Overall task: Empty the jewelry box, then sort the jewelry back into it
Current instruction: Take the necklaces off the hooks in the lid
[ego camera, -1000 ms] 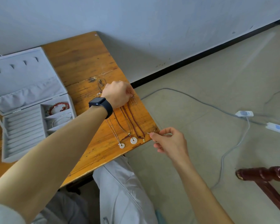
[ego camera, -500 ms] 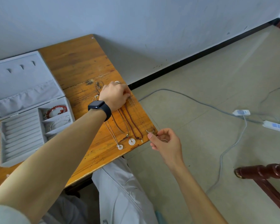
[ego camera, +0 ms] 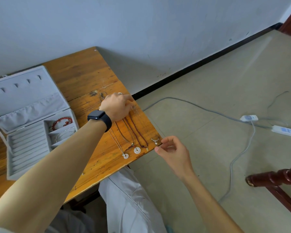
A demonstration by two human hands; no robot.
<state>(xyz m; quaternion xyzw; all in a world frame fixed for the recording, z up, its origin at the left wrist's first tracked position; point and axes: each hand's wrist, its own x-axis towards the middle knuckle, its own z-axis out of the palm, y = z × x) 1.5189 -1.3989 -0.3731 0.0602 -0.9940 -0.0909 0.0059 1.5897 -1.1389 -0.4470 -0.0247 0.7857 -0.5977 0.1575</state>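
The grey jewelry box (ego camera: 29, 148) lies open at the table's left, with a red bead bracelet (ego camera: 62, 122) and a silver bangle (ego camera: 64, 134) in its right compartments. Several necklaces lie side by side on the table's right end: two with white disc pendants (ego camera: 137, 150), a dark red bead strand (ego camera: 138, 133) and a thin silver chain with a small pendant (ego camera: 155, 141). My left hand (ego camera: 116, 106), wearing a black watch, bends its fingers down onto the chains' upper ends and pinches the thin silver chain. My right hand (ego camera: 173, 150) hovers at the table corner beside the small pendant, fingers loosely curled, holding nothing.
The wooden table (ego camera: 84, 73) stands against a pale wall and ends just right of the necklaces. A ring (ego camera: 120, 93) lies beyond my left hand. On the floor run a grey cable (ego camera: 200, 108) and a power strip (ego camera: 286, 131). A dark wooden chair part (ego camera: 275, 180) juts in at right.
My right hand has let the small pendant go onto the table corner and drawn slightly back off the edge. My left hand stays on the chains' upper ends.
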